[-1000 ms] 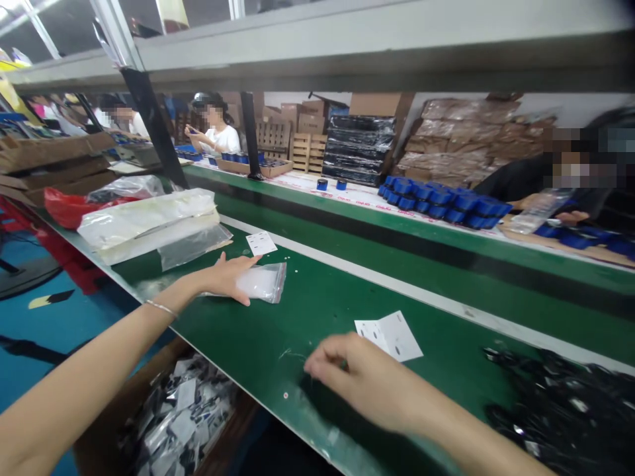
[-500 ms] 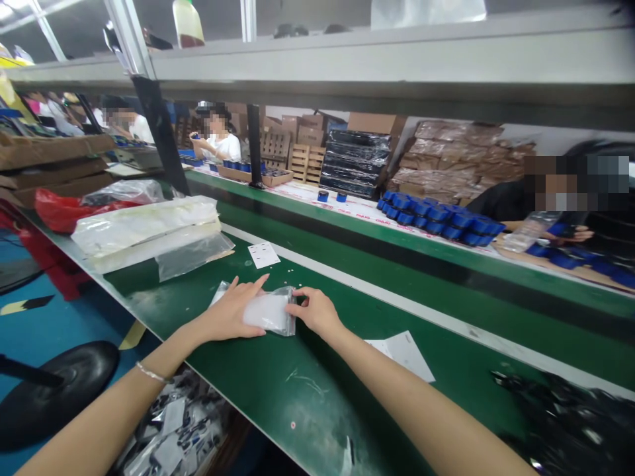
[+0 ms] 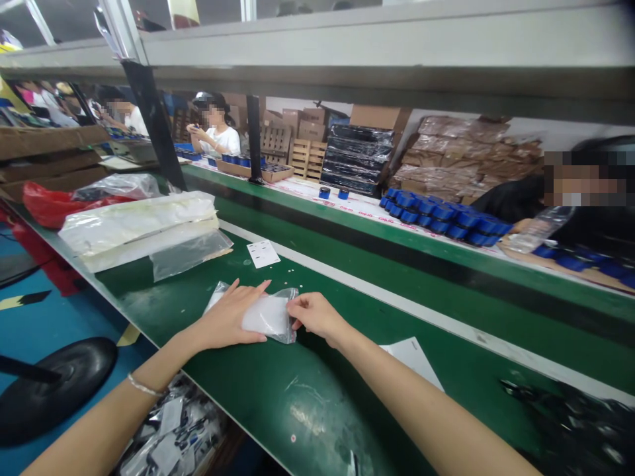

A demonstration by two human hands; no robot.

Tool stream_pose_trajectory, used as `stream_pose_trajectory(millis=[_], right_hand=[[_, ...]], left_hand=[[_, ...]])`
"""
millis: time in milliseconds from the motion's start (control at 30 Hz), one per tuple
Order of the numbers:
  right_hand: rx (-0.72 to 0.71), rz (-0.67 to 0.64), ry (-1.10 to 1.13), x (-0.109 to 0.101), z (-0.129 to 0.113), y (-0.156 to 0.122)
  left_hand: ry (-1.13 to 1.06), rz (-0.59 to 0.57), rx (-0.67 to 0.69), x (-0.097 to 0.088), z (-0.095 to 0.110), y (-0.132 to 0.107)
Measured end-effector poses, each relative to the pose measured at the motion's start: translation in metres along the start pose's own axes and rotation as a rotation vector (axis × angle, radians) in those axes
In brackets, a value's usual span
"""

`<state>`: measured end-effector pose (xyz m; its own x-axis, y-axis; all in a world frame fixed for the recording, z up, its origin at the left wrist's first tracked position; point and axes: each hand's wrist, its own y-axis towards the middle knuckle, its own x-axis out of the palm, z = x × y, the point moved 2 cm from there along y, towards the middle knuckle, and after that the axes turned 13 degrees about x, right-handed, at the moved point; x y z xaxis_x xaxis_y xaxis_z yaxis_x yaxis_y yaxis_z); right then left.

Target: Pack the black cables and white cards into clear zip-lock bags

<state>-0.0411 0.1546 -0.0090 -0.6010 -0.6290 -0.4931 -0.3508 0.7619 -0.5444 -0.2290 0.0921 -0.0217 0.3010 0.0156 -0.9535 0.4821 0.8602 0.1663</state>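
A small stack of clear plastic bags (image 3: 270, 314) lies on the green belt (image 3: 278, 403) in front of me. My left hand (image 3: 229, 318) rests flat on the stack's left part with the fingers stretched out. My right hand (image 3: 314, 315) pinches the right edge of the top bag between thumb and fingers. A white card with black marks (image 3: 262, 253) lies on the belt just beyond the bags. Another white card (image 3: 413, 357) lies to the right, partly hidden by my right forearm.
Larger clear bags (image 3: 143, 228) and a red bag (image 3: 47, 201) lie at the left. A pile of black parts (image 3: 570, 416) sits at the right. A box of bagged items (image 3: 173, 436) stands below the belt's edge. Blue round parts (image 3: 444, 215) and other people are across the line.
My right hand has come from the near right of the belt to the bags' right edge and pinched it. My left hand has stayed on the bags.
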Motion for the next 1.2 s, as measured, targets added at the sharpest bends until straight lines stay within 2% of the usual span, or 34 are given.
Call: stream_pose_trajectory(millis=[100, 267, 433, 667, 900, 1100, 1200], right_hand=[[0.066, -0.029, 0.074, -0.001, -0.001, 0.004], [0.142, -0.153, 0.158, -0.001, -0.002, 0.006], [0.14, -0.203, 0.162, 0.001, 0.002, 0.003], [-0.029, -0.118, 0.082, -0.002, 0.001, 0.011], [0.058, -0.031, -0.094, 0.007, -0.013, 0.024], [0.083, -0.12, -0.095, 0.018, -0.022, 0.017], [0.084, -0.117, -0.076, 0.016, -0.019, 0.016]], left_hand=[[-0.002, 0.004, -0.006, -0.001, 0.003, 0.0], [0.0, 0.024, -0.01, -0.002, 0.006, 0.0], [0.002, 0.023, -0.006, -0.002, 0.007, 0.0], [0.004, 0.02, -0.022, -0.002, 0.009, 0.002], [0.022, 0.01, -0.022, -0.001, 0.008, 0.0], [0.057, -0.005, -0.014, 0.001, 0.008, 0.001], [0.085, -0.005, -0.019, 0.002, 0.007, 0.001]])
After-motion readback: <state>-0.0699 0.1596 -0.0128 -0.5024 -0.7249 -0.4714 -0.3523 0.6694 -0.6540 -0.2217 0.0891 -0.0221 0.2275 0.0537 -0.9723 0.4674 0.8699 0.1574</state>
